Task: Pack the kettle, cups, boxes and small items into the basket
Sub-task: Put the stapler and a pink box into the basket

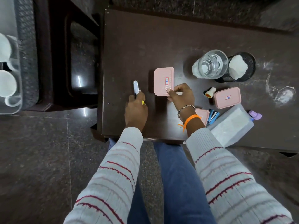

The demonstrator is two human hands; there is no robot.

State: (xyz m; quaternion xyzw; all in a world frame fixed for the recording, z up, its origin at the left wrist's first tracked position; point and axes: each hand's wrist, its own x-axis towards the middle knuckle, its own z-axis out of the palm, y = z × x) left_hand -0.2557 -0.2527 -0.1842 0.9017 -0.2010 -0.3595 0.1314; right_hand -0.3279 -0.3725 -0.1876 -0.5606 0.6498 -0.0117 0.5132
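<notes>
My left hand [136, 107] is closed around a small silver tool [135, 89], and something yellow shows under the fingers. My right hand [181, 92] pinches the near corner of a pink lidded box [163, 80] on the dark table [145, 46]. A second pink box [227, 97] lies to the right, and a third [203, 114] is partly hidden behind my right wrist. Far left, a clear basket [17, 88] holds two white cups [7, 84]. A clear glass kettle [210, 64] stands at the right of the table.
A black mesh holder [247, 67] with a white item stands beside the kettle. Nearby lie a small white and orange tube [210, 92], a blue stapler [213, 116], a clear plastic container [231, 125] and a purple item [255, 114]. A dark stool [56, 62] stands between table and basket.
</notes>
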